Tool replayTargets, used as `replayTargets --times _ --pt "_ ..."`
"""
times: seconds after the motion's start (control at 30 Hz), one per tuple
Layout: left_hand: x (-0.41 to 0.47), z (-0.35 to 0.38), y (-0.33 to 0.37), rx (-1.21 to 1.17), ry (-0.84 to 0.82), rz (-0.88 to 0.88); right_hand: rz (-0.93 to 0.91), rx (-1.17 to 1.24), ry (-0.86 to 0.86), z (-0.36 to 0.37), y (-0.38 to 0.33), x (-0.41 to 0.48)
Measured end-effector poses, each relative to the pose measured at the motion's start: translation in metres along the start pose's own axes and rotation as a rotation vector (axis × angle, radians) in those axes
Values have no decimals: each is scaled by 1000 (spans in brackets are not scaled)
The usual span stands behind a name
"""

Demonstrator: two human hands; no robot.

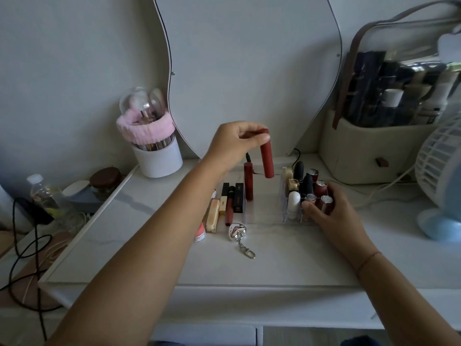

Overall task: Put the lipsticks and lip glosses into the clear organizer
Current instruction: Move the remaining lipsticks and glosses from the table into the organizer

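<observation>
My left hand (235,143) pinches the top of a dark red lipstick tube (267,156) and holds it upright in the air above the clear organizer (264,211). A second dark red tube (248,181) stands upright in the organizer's left end. Its right end holds several lipsticks and glosses (306,191). My right hand (329,211) rests against the organizer's right front corner, fingers around the tubes there. More lipsticks and glosses (229,203) lie flat on the white table left of the organizer.
A silver keychain charm (237,232) lies in front of the organizer. A white brush holder with a pink band (154,151) stands at the back left, a beige cosmetics case (374,151) at the back right, a white fan (441,176) at the far right. Cables trail at the left.
</observation>
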State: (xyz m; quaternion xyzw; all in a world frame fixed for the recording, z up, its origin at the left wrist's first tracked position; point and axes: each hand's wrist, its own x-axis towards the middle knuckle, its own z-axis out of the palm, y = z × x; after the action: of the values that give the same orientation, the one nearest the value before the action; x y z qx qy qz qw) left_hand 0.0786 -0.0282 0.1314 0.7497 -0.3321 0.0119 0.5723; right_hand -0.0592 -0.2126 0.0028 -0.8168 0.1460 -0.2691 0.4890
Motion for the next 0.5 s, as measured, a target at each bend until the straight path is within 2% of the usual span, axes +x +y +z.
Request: replayTargets --times 0.27,0.5 --pt "1 14 -44 136 -16 -101 5 1 -7 0 -1 0" --pt "-8 15 -63 157 -33 -135 10 -14 -11 0 -2 0"
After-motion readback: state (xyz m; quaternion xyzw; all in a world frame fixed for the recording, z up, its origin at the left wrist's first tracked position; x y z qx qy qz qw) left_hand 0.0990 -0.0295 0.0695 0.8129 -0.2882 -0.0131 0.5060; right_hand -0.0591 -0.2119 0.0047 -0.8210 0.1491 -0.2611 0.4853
